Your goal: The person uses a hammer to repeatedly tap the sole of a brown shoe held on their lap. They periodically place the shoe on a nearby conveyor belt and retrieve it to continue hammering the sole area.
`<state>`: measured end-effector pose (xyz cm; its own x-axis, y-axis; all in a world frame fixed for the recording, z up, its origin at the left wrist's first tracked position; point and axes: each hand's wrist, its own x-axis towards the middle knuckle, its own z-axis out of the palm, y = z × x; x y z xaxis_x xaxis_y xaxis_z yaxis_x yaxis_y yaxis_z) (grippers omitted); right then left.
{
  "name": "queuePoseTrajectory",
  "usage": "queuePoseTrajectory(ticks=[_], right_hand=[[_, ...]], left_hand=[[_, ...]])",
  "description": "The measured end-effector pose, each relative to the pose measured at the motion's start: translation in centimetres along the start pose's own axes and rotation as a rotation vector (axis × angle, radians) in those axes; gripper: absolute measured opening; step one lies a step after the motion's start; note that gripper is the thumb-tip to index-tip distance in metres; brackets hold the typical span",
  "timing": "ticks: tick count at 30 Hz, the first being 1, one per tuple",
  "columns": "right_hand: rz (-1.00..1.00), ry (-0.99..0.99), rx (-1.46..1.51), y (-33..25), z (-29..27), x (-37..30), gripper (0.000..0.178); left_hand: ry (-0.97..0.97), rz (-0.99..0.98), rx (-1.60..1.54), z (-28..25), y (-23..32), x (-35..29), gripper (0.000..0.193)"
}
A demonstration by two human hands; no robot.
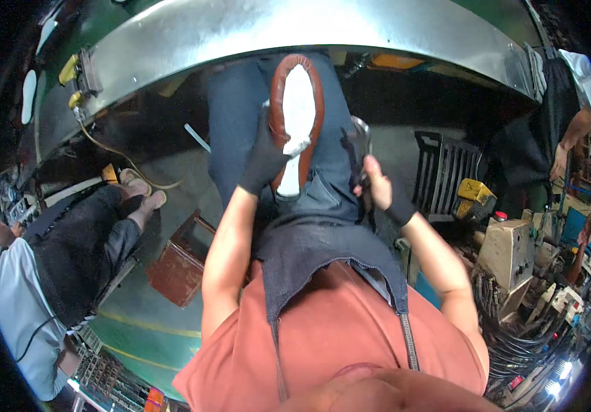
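Note:
On my lap rests a brown leather shoe upper (pixel 278 103), bottom side up, its edge folded in around a white insole (pixel 299 99). My left hand (pixel 268 152), in a dark glove, grips the shoe by its left side near the narrow middle, thumb over the edge. Just right of the shoe, my right hand (pixel 376 185) is closed around a hand tool (pixel 360 137) with a curved, shiny metal head and a dark handle; its exact kind is unclear. Bare fingertips show beyond the dark glove on that hand. The tool stays apart from the shoe.
A metal-edged bench (pixel 295 27) curves across ahead of me. A yellow-handled tool with a hose (pixel 72 72) hangs at its left. People sit or stand at both sides. A brown wooden stool (pixel 179 264) stands left, a dark slatted rack (pixel 443 175) and yellow pedal (pixel 475 196) right.

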<state>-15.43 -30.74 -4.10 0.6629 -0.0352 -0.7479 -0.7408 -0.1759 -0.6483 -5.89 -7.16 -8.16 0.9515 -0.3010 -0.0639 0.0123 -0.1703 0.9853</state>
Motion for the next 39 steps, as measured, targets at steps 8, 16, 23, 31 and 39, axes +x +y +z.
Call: queuePoseTrajectory(ticks=[8,16,23,31,39], right_hand=[[-0.170,0.165,-0.060,2.5,6.1,0.5,0.039],[-0.167,0.102,0.002,-3.9,4.6,9.0,0.043],[-0.127,0.071,-0.111,-8.7,3.4,12.7,0.053],[-0.231,0.077,-0.016,-8.5,4.6,13.8,0.036],[-0.284,0.115,0.106,-7.4,4.9,10.4,0.044]], left_hand=[[-0.043,-0.236,-0.570,-3.7,3.4,10.8,0.051],[0.009,0.339,0.018,-9.2,12.4,28.6,0.029],[0.372,0.002,0.493,-17.6,8.8,40.7,0.073],[0.486,-0.261,0.498,-19.9,4.5,47.4,0.075],[0.335,0.060,-0.153,-24.7,7.8,22.8,0.044]])
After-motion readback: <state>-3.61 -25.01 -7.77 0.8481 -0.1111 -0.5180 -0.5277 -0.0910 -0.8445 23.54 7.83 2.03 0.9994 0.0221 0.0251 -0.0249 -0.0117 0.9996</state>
